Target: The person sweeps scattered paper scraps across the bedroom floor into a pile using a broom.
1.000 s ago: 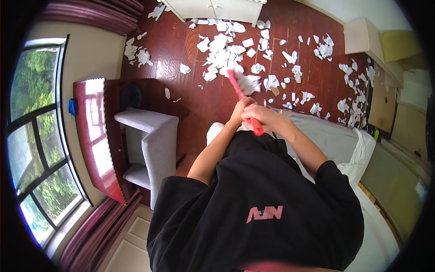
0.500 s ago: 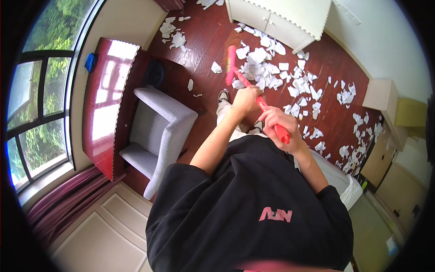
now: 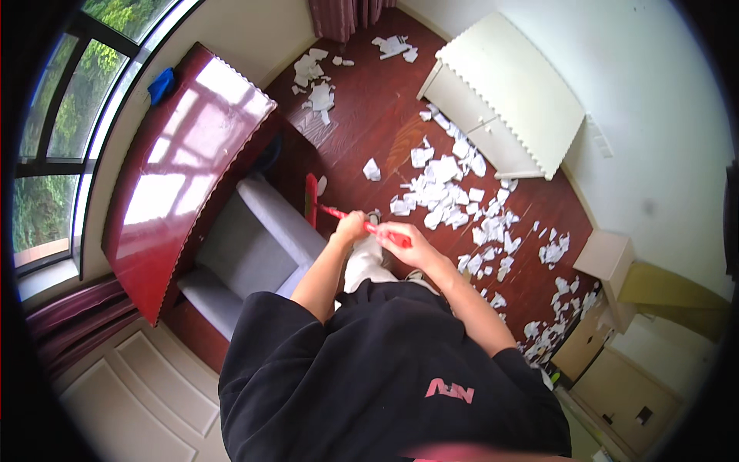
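Observation:
A red broom (image 3: 332, 211) slants across in front of me, its head (image 3: 311, 199) low by the grey armchair (image 3: 258, 239), bristles toward the floor. My left hand (image 3: 352, 225) is closed round the middle of the handle. Closer to the handle's end, my right hand (image 3: 406, 245) is wrapped round it too. A small white paper scrap (image 3: 322, 185) lies right beside the broom head. Many torn white paper pieces (image 3: 443, 185) form a loose heap on the floor, to the right of the broom.
A glossy red desk (image 3: 173, 177) stands at the left by the window, with the armchair against it. At the far right is a white cabinet (image 3: 508, 92). More scraps (image 3: 312, 73) lie near the curtain (image 3: 342, 17). A pale bedside cabinet (image 3: 604, 258) stands at the right.
The broom head has swung left, from the edge of the paper heap to beside the armchair. Both hands moved left with the handle, and my view has turned and shifted.

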The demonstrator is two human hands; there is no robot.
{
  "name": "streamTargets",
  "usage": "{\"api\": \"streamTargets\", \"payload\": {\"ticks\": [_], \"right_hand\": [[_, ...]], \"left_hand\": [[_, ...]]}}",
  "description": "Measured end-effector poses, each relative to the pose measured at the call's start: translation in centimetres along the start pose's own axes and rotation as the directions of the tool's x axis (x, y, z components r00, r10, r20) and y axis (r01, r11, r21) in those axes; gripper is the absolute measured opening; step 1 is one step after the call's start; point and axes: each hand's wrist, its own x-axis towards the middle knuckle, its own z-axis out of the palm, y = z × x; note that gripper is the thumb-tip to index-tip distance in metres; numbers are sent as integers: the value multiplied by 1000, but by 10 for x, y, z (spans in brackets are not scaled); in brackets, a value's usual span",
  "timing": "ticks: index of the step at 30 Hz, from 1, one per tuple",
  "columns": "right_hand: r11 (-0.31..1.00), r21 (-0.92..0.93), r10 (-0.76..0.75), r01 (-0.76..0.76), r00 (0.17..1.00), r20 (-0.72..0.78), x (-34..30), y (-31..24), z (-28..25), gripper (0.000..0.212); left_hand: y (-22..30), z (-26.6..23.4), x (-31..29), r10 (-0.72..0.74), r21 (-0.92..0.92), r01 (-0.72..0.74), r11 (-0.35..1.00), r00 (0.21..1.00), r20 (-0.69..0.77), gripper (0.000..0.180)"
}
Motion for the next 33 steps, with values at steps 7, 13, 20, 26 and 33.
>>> {"api": "streamTargets", "payload": {"ticks": [7, 13, 20, 26, 33], "right_hand": [[974, -217, 29, -56, 992, -124, -16, -64, -55, 12], [807, -587, -155, 73, 984, -90, 14, -133, -68, 17], [808, -491, -394, 326, 918, -37, 68, -164, -84, 31], [824, -362, -486, 436, 872, -57, 143, -158, -133, 17], [893, -179, -438, 413, 889, -136, 288, -89, -165, 17]], "left_hand": [[78, -2, 46, 210, -116, -215, 970, 976, -52, 32], [128, -44, 81, 442, -260, -437, 861, 896, -45, 28], [152, -131, 103, 495, -297, -548, 782, 835, -241, 24], [120, -209, 142, 237, -281, -491, 824, 751, -616, 23], [19, -248, 243, -76, -380, -244, 892, 748, -659, 35]]}}
